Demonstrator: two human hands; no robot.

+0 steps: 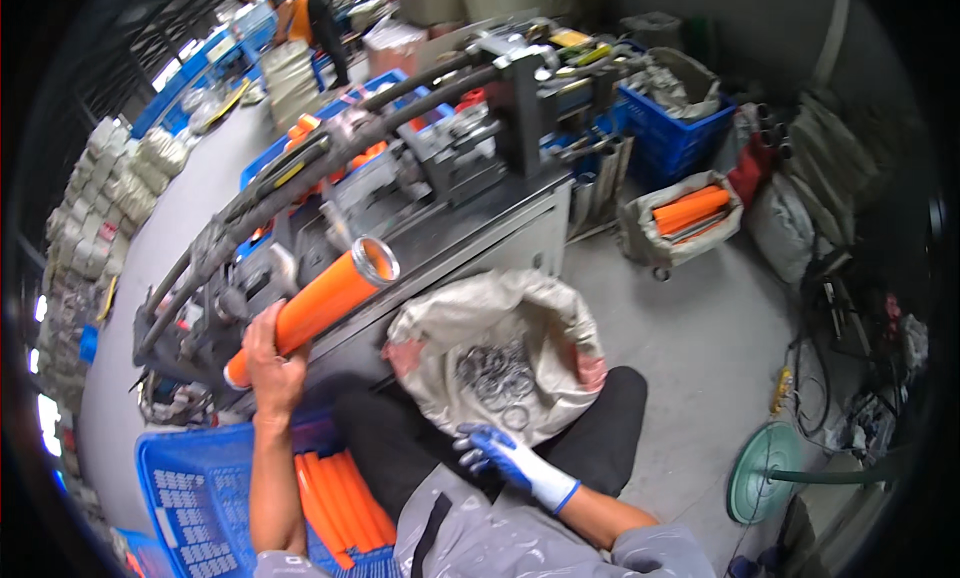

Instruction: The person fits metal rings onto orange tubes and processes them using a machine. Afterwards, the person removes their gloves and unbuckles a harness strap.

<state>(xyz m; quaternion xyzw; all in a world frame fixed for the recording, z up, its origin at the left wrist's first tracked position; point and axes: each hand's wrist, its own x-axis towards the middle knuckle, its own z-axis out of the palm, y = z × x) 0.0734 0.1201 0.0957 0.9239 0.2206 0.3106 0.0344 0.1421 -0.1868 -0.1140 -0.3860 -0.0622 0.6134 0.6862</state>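
Observation:
My left hand (pixel 270 363) is bare and grips an orange plastic pipe (pixel 320 303) near its lower end. The pipe tilts up to the right, and a metal ring sits in its open mouth (pixel 376 261). My right hand (pixel 500 456) wears a blue and white glove and hovers with fingers apart at the near edge of an open cloth sack (pixel 560 323) on my lap. Inside the sack lie several grey metal rings (pixel 497 373).
A blue crate (pixel 200 488) at my left holds several more orange pipes (pixel 345 508). A grey machine with thick black hoses (pixel 400 138) stands ahead. A sack of orange pipes (pixel 690 213), a blue basket (pixel 680 128) and a green round stand (pixel 765 473) are on the floor at right. Another person (pixel 315 18) stands far back.

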